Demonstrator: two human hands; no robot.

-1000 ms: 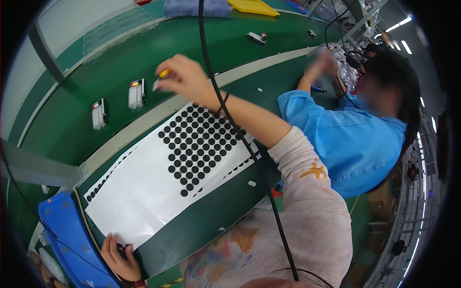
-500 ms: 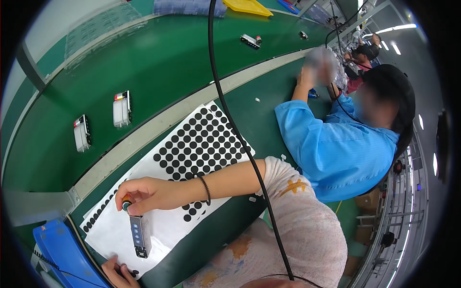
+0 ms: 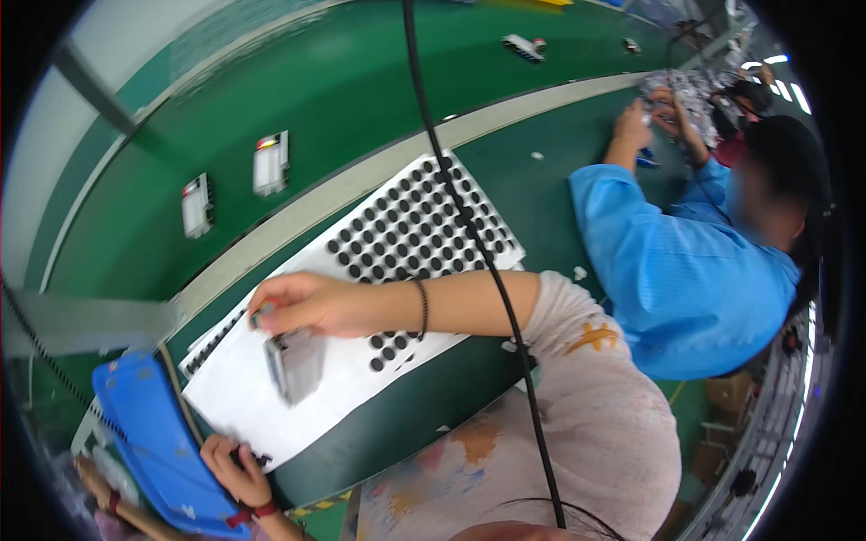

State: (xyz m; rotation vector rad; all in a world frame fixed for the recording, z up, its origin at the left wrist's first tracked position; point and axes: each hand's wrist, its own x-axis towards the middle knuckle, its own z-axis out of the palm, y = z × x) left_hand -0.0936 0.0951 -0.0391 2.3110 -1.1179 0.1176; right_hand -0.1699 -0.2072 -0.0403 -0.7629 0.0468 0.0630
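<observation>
Head view: right hand (image 3: 307, 302) pinched on a small grey device (image 3: 293, 362), rectangular, blurred, dangling over the white sheet (image 3: 271, 406) near its bare lower end. Black dots (image 3: 410, 234) in rows across the sheet's far half. Left hand (image 3: 236, 469) curled on the sheet's near edge, fingertips on a few dots, beside a blue tray (image 3: 153, 442).

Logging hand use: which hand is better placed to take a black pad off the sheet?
Left, probably: the left hand rests on the white sheet beside black pads, seemingly free; the right hand holds a grey device.
</observation>
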